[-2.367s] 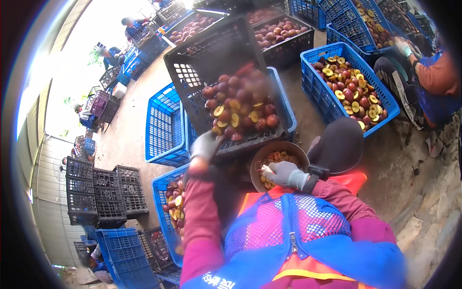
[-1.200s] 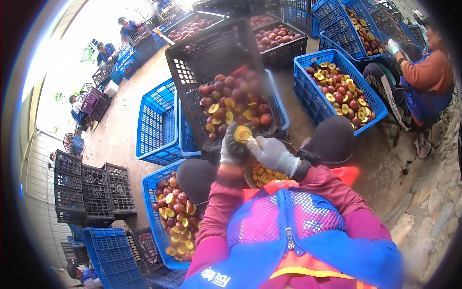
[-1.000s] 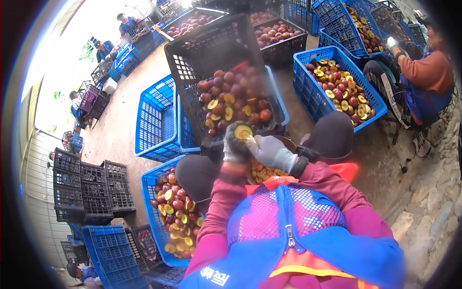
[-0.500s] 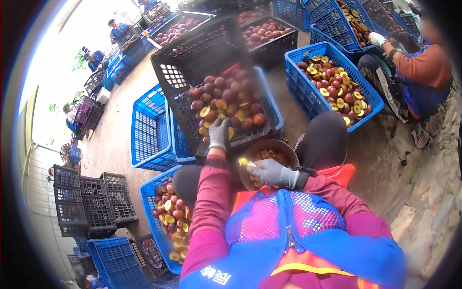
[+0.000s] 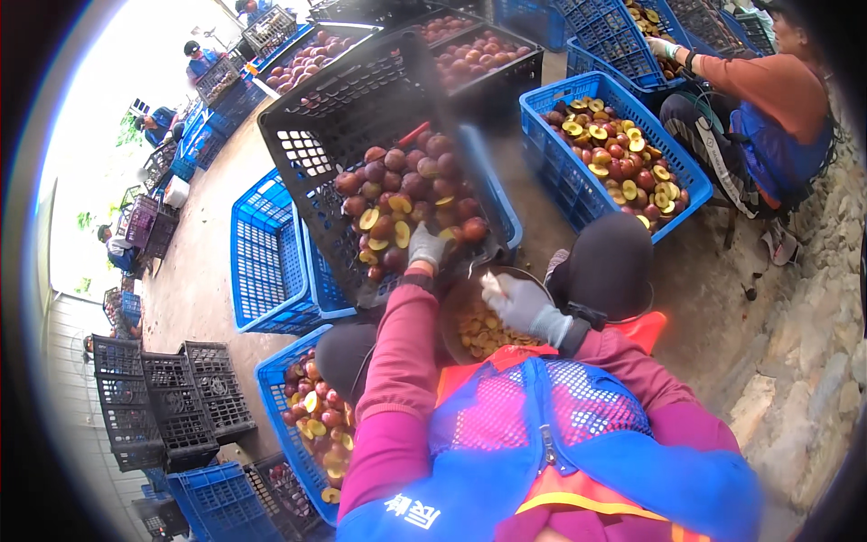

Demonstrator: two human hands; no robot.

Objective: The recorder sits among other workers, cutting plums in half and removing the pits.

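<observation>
My left hand (image 5: 426, 247), in a grey glove, reaches into the tilted black crate (image 5: 312, 217). Its fingers look spread, touching the fruit beside a plum half (image 5: 402, 235); their tips are partly hidden. Whole reddish plums (image 5: 415, 185) and several yellow-fleshed halves lie around it. My right hand (image 5: 528, 307), gloved and blurred, hangs over a round bowl (image 5: 449, 330) between my knees. Its fingers are curled together, and a thin pale thing shows near their tips, too smeared to name. Small brownish-yellow pieces (image 5: 488, 332) fill part of the bowl.
A blue crate of plum halves (image 5: 314, 411) stands by my left knee, another blue crate (image 5: 533, 149) ahead right. A blue crate (image 5: 257, 262) stands left of the black one. Black crates (image 5: 176, 402) are stacked farther left. A person (image 5: 768, 99) sits at the right.
My left hand has moved slightly right among the plums. The yellow piece at my right fingertips no longer shows there. The whole view has shifted slightly.
</observation>
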